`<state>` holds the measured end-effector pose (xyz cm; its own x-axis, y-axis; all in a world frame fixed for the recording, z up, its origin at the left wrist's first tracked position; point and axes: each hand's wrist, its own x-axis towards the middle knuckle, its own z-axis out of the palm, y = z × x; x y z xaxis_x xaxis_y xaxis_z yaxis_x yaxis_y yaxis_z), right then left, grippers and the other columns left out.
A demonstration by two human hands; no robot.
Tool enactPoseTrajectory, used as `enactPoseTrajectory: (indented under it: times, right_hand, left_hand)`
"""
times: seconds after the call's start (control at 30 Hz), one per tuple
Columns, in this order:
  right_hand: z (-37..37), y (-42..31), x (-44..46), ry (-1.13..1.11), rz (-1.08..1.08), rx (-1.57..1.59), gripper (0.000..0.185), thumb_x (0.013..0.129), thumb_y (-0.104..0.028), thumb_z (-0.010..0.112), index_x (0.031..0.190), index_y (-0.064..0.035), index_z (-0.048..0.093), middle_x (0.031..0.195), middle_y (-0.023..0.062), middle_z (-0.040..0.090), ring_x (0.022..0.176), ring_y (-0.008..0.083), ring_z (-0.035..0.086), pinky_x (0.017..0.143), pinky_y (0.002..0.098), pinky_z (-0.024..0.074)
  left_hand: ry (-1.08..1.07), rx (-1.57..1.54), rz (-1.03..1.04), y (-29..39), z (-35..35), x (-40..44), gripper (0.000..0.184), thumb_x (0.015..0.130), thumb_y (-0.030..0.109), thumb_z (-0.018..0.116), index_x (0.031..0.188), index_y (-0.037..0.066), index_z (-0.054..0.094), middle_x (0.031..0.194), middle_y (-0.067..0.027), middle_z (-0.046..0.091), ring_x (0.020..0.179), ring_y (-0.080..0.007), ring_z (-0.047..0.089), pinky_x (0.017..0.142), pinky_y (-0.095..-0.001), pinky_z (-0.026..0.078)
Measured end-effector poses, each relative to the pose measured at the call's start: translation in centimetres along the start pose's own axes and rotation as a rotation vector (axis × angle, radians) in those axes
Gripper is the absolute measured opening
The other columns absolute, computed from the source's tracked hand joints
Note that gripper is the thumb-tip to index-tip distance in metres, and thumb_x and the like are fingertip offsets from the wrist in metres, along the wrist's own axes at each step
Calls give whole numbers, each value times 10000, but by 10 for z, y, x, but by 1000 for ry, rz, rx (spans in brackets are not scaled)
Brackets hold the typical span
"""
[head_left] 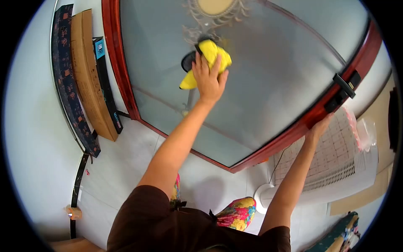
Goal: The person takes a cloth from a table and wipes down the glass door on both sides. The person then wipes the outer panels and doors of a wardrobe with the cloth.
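Note:
My left hand point(210, 82) presses a bunched yellow cloth point(216, 53) against the frosted glass door point(268, 96). Part of the cloth hangs out below the fingers, and a dark round shape point(189, 61) shows beside it. Above the cloth, the glass carries an ornate scroll pattern point(228, 14) around a pale oval. My right hand point(320, 127) grips the edge of the door's reddish wooden frame point(294, 133), just below a black handle point(345, 86). Some of its fingers are hidden by the frame.
Long boxes, one brown cardboard point(90, 80) and one dark patterned point(69, 80), lean on the left wall. To the right are a white slatted appliance point(336, 176) and a checked cloth or cover point(319, 155). A small tape roll point(74, 213) lies by the left wall.

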<state>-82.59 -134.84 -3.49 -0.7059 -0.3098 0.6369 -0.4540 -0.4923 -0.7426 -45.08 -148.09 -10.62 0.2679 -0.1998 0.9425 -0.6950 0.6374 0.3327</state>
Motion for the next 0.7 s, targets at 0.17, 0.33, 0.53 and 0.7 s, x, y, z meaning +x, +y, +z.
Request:
enactPoseTrajectory:
  times: [0.17, 0.33, 0.53, 0.7]
  right_hand:
    - [6, -9, 0, 33, -15, -60, 633, 1046, -427, 319, 1460, 51, 330, 1483, 187, 387, 1361, 273, 360, 1129, 349, 250]
    - [9, 3, 8, 55, -215, -226, 587, 1055, -387, 297, 1415, 66, 397, 1426, 202, 450, 1314, 299, 421, 1108, 360, 289]
    - [9, 26, 24, 25, -210, -275, 611, 1045, -417, 297, 1453, 34, 351, 1473, 193, 398, 1332, 304, 394, 1121, 355, 272]
    - [11, 53, 43, 89, -409, -369, 646, 1043, -448, 277, 1396, 75, 411, 1404, 248, 460, 1275, 342, 459, 1077, 378, 346]
  left_hand:
    - [-175, 148, -271, -47, -11, -160, 577, 874, 217, 636, 1396, 61, 447, 1421, -302, 347, 1332, -523, 289, 1095, -591, 248]
    - [0, 11, -1124, -117, -26, -244, 639, 989, 247, 451, 1535, 94, 157, 1487, -294, 262, 1349, -453, 306, 1120, -472, 277]
    - [85, -140, -1147, -138, -31, -137, 577, 1018, 315, 365, 1535, 123, 196, 1559, -176, 234, 1420, -382, 227, 1163, -454, 188]
    - [18, -30, -511, -129, -25, 12, 499, 999, 346, 427, 1467, 178, 402, 1523, -196, 297, 1396, -458, 232, 1137, -533, 190]
